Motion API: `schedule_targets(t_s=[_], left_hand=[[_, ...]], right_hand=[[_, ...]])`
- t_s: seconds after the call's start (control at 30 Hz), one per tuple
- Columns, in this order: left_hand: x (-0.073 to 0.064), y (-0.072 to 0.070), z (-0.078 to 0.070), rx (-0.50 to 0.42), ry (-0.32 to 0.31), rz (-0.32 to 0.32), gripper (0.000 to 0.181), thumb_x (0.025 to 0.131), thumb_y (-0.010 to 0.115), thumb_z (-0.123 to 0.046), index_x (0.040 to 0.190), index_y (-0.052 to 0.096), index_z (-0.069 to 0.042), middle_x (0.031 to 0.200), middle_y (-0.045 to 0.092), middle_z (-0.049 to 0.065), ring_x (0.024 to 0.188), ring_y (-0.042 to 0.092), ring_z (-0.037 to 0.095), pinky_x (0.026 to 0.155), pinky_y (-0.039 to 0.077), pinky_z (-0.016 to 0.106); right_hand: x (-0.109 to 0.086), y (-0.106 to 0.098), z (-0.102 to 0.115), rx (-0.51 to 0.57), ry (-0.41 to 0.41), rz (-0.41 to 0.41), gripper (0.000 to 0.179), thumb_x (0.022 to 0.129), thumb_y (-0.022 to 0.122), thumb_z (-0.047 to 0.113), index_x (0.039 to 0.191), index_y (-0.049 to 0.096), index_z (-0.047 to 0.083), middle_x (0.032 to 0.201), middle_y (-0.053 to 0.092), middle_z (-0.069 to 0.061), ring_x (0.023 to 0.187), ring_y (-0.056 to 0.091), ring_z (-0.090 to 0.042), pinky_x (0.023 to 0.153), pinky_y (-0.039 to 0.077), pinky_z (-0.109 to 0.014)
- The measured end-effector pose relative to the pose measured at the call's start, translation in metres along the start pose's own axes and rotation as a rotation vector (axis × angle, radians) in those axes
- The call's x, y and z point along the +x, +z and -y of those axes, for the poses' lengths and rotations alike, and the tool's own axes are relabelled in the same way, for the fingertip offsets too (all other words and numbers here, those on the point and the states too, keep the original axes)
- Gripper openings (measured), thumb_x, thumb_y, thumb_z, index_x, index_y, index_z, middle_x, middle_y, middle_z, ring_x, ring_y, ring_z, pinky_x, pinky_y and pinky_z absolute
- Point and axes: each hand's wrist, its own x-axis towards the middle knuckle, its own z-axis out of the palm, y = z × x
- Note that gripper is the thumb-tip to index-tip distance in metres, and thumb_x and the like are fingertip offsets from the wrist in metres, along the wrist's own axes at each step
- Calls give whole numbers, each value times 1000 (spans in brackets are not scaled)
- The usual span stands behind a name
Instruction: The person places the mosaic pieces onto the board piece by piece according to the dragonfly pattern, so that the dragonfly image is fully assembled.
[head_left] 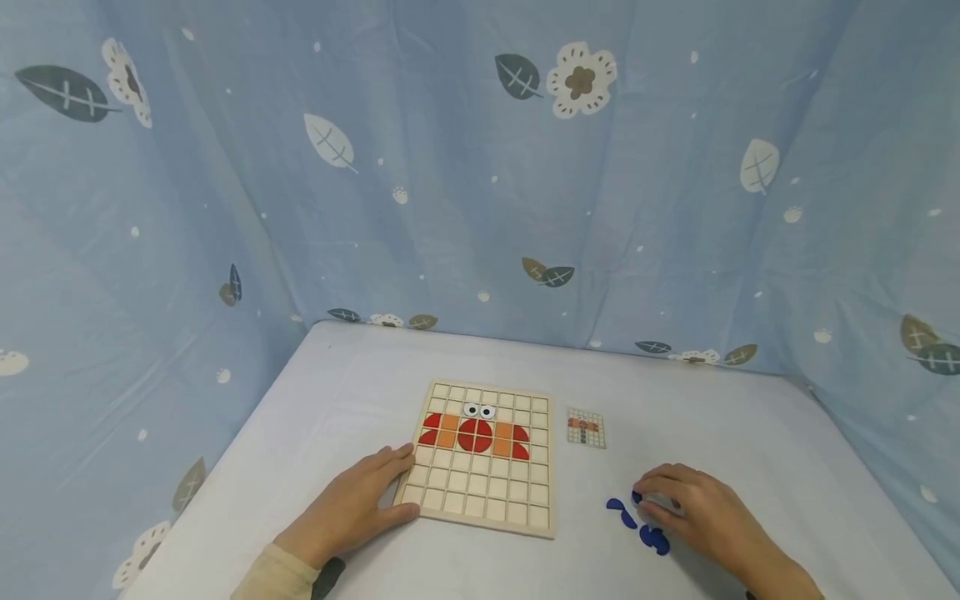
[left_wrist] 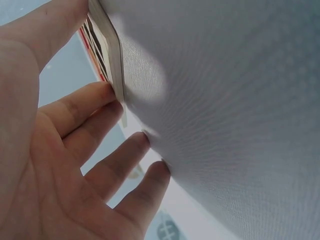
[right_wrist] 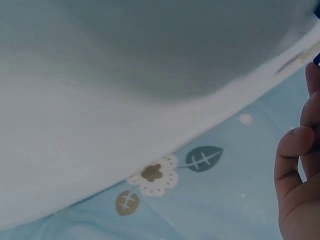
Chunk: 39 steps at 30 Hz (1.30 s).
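Observation:
A wooden grid board [head_left: 477, 507] lies on the table with red quarter-circle tiles [head_left: 475, 435], orange squares [head_left: 502, 441] and two eye tiles [head_left: 480, 411] in its upper rows. My left hand [head_left: 362, 502] rests at the board's left edge, its thumb by the near corner; the left wrist view shows its relaxed fingers [left_wrist: 97, 100] touching the rim. Right of the board, my right hand [head_left: 701, 510] pinches a dark blue piece [head_left: 637, 497] between thumb and fingers. Several loose blue pieces [head_left: 628, 519] lie beside it. The right wrist view catches only part of that hand [right_wrist: 300, 170].
A small pattern card [head_left: 586, 427] lies right of the board, showing a similar figure with a dark column below. The white-covered table [head_left: 375, 367] meets a blue printed curtain [head_left: 450, 208] at the back and sides.

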Motion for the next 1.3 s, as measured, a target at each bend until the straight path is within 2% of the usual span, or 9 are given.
schedule_targets(t_s=[0.17,0.33,0.43,0.7,0.9,1.07,1.3], left_hand=[[0,0,0,-13,-9,7,73,89,72,-54,145,56,-9,155,47,3,141,44,37,112,40,56],[0,0,0,-12,-2,6,73,90,71,-54,145,56,-8,155,47,4,141,43,37,112,40,57],[0,0,0,-9,6,1,73,90,71,-53,145,56,-7,155,47,4,141,44,37,112,40,56],[-1,-1,-1,-18,11,-5,72,90,73,-51,144,56,-6,154,48,5,140,44,38,111,41,57],[-1,-1,-2,-18,12,-6,71,90,73,-50,144,57,-6,154,48,5,140,44,38,111,41,57],[-1,-2,-2,-19,8,-4,70,90,73,-49,144,57,-6,154,48,5,140,44,38,112,41,57],[-1,-1,-1,-19,4,3,71,90,73,-51,144,57,-7,155,48,5,141,44,38,111,40,57]], right_hand=[[5,-4,5,-10,-106,-151,31,70,94,30,98,80,29,99,71,13,88,68,-7,74,62,-30],[15,-10,17,34,-246,-290,35,67,95,24,97,79,29,100,69,15,84,66,-4,65,59,-24],[23,-13,27,74,-305,-335,36,67,95,21,98,78,27,102,69,14,84,67,-4,65,59,-26],[48,-14,61,130,-324,-341,29,73,92,24,99,78,26,103,70,14,91,67,-6,72,61,-33],[67,-9,81,198,-360,-368,24,78,89,24,100,78,23,105,72,9,103,70,-15,80,62,-38],[84,-1,96,228,-391,-377,21,80,89,24,98,78,23,102,70,11,94,68,-9,75,61,-31],[109,10,116,221,-473,-376,14,82,86,26,93,78,22,97,71,11,88,68,-6,69,59,-25]])
